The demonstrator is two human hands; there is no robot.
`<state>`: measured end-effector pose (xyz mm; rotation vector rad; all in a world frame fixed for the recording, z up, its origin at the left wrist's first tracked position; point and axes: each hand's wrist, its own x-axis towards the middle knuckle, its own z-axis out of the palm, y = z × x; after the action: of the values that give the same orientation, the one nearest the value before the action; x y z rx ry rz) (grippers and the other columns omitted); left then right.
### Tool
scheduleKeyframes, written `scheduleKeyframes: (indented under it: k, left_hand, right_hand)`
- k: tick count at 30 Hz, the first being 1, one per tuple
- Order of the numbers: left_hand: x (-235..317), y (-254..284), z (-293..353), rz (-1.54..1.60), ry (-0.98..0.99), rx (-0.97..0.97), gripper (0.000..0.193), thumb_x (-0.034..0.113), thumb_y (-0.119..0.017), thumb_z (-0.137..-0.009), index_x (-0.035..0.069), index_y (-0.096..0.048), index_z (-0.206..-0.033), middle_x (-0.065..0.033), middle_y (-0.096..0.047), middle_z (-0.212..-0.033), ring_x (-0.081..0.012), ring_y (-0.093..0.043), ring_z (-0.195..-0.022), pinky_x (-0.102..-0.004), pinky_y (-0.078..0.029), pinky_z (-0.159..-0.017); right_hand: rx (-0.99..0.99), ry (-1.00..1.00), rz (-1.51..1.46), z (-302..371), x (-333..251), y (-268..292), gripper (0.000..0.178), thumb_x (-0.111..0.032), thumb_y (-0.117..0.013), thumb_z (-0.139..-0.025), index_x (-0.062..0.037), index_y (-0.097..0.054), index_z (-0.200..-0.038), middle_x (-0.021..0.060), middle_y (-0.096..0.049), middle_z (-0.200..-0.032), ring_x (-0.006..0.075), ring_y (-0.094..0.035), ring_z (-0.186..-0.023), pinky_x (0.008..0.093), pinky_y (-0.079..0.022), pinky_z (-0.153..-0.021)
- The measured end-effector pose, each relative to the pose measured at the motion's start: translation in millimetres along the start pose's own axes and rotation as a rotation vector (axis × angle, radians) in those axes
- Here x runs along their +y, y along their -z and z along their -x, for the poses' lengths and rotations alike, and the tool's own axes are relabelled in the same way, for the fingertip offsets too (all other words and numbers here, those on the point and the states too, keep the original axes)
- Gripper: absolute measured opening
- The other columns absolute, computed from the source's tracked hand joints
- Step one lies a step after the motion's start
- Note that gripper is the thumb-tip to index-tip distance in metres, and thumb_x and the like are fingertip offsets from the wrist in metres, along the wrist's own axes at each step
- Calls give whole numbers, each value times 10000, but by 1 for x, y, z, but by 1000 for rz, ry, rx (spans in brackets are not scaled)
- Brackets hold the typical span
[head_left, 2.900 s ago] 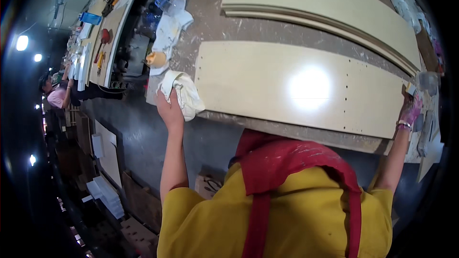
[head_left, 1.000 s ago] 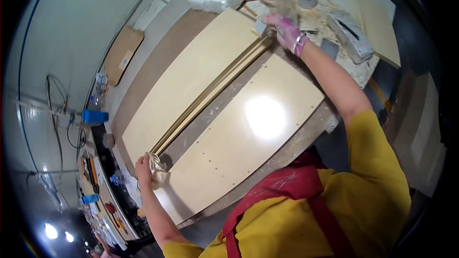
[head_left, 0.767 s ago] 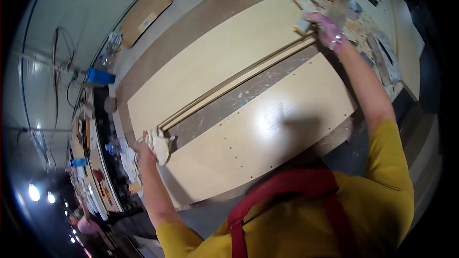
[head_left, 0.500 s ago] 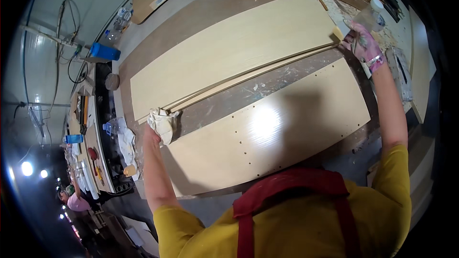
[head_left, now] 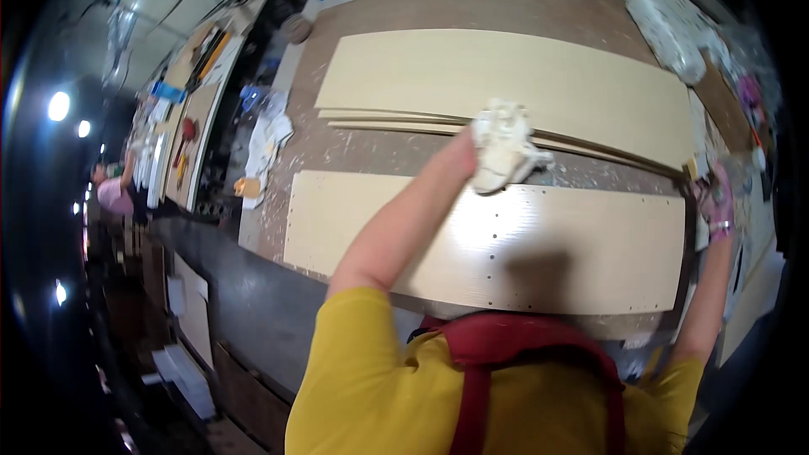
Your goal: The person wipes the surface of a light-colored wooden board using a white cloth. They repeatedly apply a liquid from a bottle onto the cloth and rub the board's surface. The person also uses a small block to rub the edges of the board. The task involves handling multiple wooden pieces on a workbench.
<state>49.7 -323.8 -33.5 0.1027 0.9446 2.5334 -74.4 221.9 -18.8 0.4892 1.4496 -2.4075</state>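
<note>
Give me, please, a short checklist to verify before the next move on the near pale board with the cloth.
1. Left hand holds the white cloth: ok.
2. Cloth lies at the far edge of the near board: ok.
3. Right hand steadies the board's right end: ok, though its grip is blurred.
4. Board lies flat on the workbench: ok.
5. Board surface free of loose items: ok; only small drilled holes show.
6. Far stacked boards apart from the near one: ok, a gap of bench shows between them.

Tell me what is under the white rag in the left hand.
The white rag sits bunched over the left hand, at the far edge of the near pale panel. The brown worktop shows beside it; the spot directly beneath is covered.
</note>
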Motion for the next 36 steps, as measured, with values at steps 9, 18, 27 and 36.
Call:
scheduleKeyframes:
  k: [9, 18, 27, 36]
  left_hand:
    - [-2, -44, -4, 416, 94, 254, 235, 253, -450, -984, 71, -596, -953, -102, -638, -872, -262, -641, -785, -426, -556, -762]
    - [41, -41, 40, 142, -94, 418, 380, 347, -370, -1001, 44, -585, -1076, -125, -659, -983, -294, -661, -891, -491, -562, -812]
    - [-30, -163, 136, -85, -106, 785, 279, 188, -561, -962, -31, -634, -1120, -107, -669, -928, -171, -663, -834, -322, -557, -720]
    - [-105, -205, 203, 177, -194, 727, 285, 175, -492, -998, -29, -577, -1178, -99, -654, -1045, -181, -654, -931, -321, -533, -821]
  right_hand:
    - [-151, 7, 149, 21, -17, -12, 269, -313, -558, -937, -132, -577, -1135, 48, -629, -1071, 229, -630, -913, 327, -533, -656]
    - [-170, 123, 68, 125, -9, -48, 363, -303, -490, -963, -149, -489, -1291, 77, -601, -1164, 238, -609, -1004, 481, -551, -797]
    - [-175, 88, 160, 155, -24, 46, 446, -362, -534, -920, -82, -542, -1266, 59, -623, -1164, 222, -609, -994, 383, -523, -827]
    - [-251, 90, 273, 203, -30, 30, 407, -340, -539, -910, -80, -585, -1219, 58, -651, -1122, 176, -620, -899, 313, -494, -622]
